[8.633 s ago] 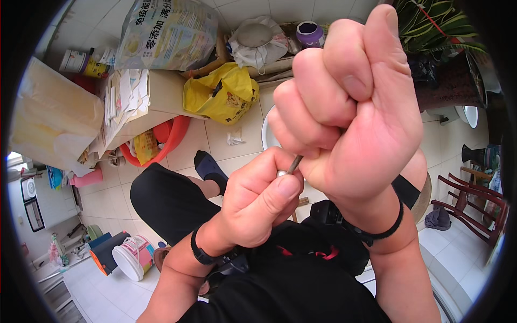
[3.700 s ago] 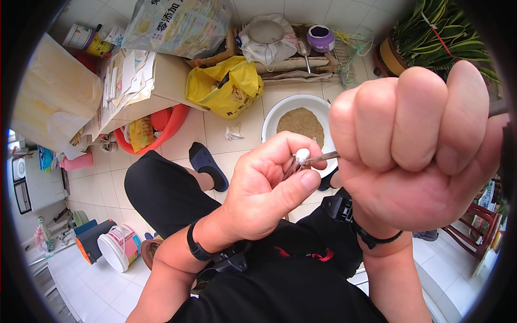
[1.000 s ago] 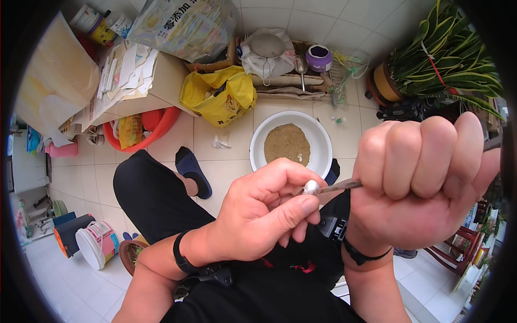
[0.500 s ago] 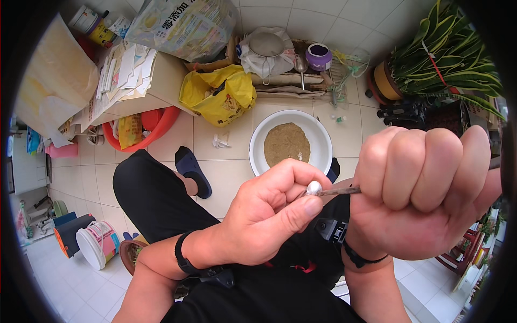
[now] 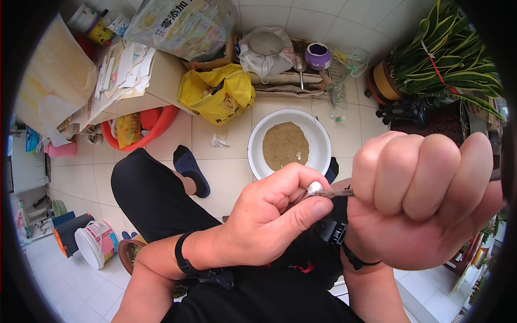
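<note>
My left hand (image 5: 269, 218) is closed, its thumb and forefinger pinching a thin brown stick (image 5: 336, 192) beside a small white rounded lump (image 5: 315, 187). I cannot make out what the lump is. At the other end of the stick, my right hand (image 5: 420, 188) is curled in a fist around it, close to the camera and large. Both hands are held above my lap. Just beyond them on the floor stands a white basin (image 5: 256, 126) with a round patch of brown, grainy material (image 5: 285, 145) and a few white bits in it.
Behind the basin lie a metal scoop (image 5: 300, 67), a sieve (image 5: 265, 44) and a purple pot (image 5: 318, 56). A yellow bag (image 5: 218, 97) and a red tub (image 5: 164, 126) stand to the left. At the far right is a potted plant (image 5: 447, 59); a white bucket (image 5: 90, 247) sits lower left.
My right fist has turned slightly and its heel sits a little lower. My left thumb has slid slightly right along the stick. Both hands keep their hold.
</note>
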Demonstrator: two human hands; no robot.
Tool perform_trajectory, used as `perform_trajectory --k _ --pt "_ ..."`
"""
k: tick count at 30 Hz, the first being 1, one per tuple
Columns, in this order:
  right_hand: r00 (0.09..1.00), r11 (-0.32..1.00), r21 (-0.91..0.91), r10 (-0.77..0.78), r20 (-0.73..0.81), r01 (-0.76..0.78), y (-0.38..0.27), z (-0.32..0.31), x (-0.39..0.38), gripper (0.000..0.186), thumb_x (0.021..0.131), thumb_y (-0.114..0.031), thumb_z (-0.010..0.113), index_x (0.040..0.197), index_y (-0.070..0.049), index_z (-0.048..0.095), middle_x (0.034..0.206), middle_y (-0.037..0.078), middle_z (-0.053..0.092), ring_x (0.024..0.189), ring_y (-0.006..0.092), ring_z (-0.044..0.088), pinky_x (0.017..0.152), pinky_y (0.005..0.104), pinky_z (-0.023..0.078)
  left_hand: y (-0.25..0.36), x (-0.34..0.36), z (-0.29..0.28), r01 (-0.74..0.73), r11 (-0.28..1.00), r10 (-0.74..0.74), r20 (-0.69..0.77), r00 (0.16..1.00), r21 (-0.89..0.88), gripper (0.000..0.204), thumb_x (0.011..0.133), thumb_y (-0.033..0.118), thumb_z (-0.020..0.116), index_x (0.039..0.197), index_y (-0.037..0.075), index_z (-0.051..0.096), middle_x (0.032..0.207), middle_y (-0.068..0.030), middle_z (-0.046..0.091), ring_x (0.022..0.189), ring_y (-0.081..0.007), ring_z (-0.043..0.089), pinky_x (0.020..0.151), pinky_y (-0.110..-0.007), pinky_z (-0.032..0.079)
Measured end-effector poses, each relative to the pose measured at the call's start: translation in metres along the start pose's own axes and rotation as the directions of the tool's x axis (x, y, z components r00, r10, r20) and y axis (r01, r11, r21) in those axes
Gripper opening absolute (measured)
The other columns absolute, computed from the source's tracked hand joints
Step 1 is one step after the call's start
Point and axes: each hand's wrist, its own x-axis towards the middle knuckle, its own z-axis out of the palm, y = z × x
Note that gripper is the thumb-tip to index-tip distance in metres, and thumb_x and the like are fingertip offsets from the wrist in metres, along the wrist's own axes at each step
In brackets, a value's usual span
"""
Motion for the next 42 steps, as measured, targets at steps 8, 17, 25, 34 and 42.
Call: perform_trajectory --k 8,17,25,34,42 --pt "0.991 1.000 0.016 -0.027 0.128 0.026 0.016 0.004 0.005 0.046 0.112 -0.048 0.036 0.080 -0.016 0.039 0.055 -0.003 0.036 0.042 0.0112 0.024 0.042 0.0291 0.024 -0.008 -0.001 0.001 -0.060 0.977 0.087 -0.130 0.988 0.204 0.011 0.105 0.011 0.062 0.111 0.001 0.062 0.073 0.0047 0.053 0.064 -0.0028 0.043 0.057 -0.022 0.036" --pt "0.975 0.988 -0.012 0.152 0.160 -0.152 0.012 0.002 0.006 0.051 0.112 -0.055 0.031 0.079 -0.016 0.038 0.056 -0.002 0.038 0.043 0.0120 0.025 0.044 0.0304 0.023 -0.016 -0.004 -0.003 -0.194 0.883 0.267 -0.117 0.957 0.427 0.012 0.104 0.006 0.060 0.113 -0.001 0.062 0.076 -0.0037 0.062 0.062 -0.0083 0.053 0.057 -0.025 0.044" --pt "0.981 0.961 0.216 0.147 0.129 -0.173 0.032 -0.023 0.010 0.049 0.115 -0.047 0.022 0.081 -0.014 0.037 0.059 -0.003 0.032 0.046 0.0105 0.020 0.046 0.0293 0.022 -0.016 0.000 0.003 -0.190 0.853 0.284 -0.127 0.950 0.486 0.010 0.105 0.005 0.058 0.111 -0.003 0.060 0.078 -0.0066 0.062 0.062 -0.0111 0.056 0.057 -0.027 0.046" --pt "0.947 0.949 0.210 0.274 -0.169 -0.237 0.032 -0.004 0.013 0.050 0.115 -0.048 0.023 0.077 -0.016 0.035 0.056 -0.005 0.026 0.044 0.0081 0.014 0.041 0.0279 0.014 -0.015 0.004 -0.003 -0.178 0.826 0.255 -0.073 0.964 0.535 0.011 0.107 0.006 0.054 0.108 -0.002 0.061 0.072 -0.0051 0.061 0.061 -0.0100 0.053 0.057 -0.027 0.046" --pt "0.934 0.911 0.297 0.333 -0.127 -0.285 0.040 -0.023 0.007 0.051 0.114 -0.049 0.024 0.075 -0.017 0.033 0.055 -0.005 0.024 0.043 0.0075 0.015 0.039 0.0268 0.013 -0.017 0.002 0.001 -0.107 0.849 0.201 -0.128 0.971 0.517 0.012 0.107 0.006 0.051 0.105 -0.002 0.060 0.070 -0.0053 0.061 0.059 -0.0109 0.054 0.057 -0.027 0.047"
